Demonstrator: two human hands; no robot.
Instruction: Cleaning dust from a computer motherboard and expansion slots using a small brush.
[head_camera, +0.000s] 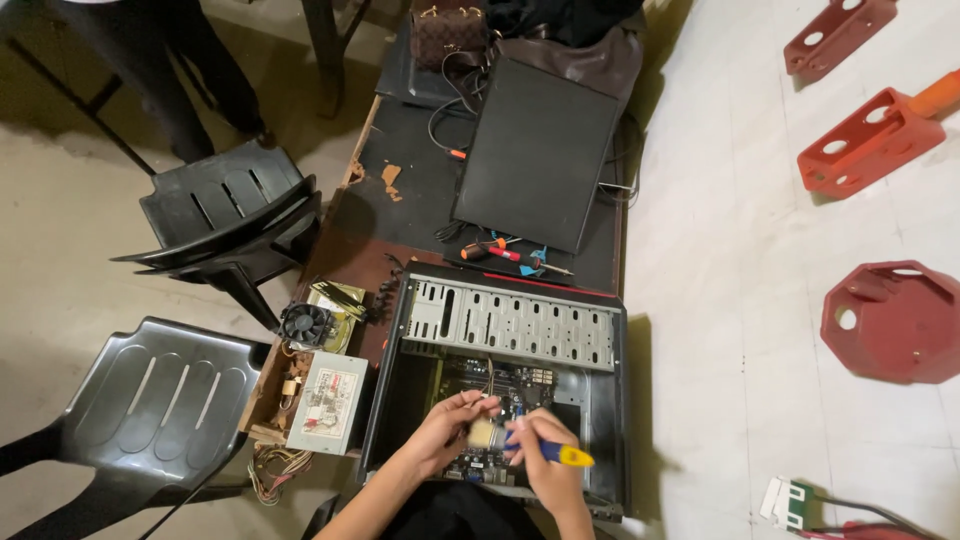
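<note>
Yellow-handled, with a blue ferrule and pale bristles, our paintbrush (520, 443) lies in the lower centre of the frame, long axis pointing left into the open computer case (500, 385). Our right hand (545, 455) grips the handle; our left hand (450, 425) pinches something at the bristles, over the motherboard (500, 385).

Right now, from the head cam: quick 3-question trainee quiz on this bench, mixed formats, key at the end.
1. True or false: the side panel is fitted on the computer case.
2. Which hand holds the brush? A) right hand B) left hand C) neither
3. Fill in: beside the case, on its left in the view, lies a grey ______ with loose wires.

Key:
1. False. The panel lies on the table beyond the open case.
2. A. The left hand's fingers touch the bristles.
3. Power supply, next to a small fan.
</note>
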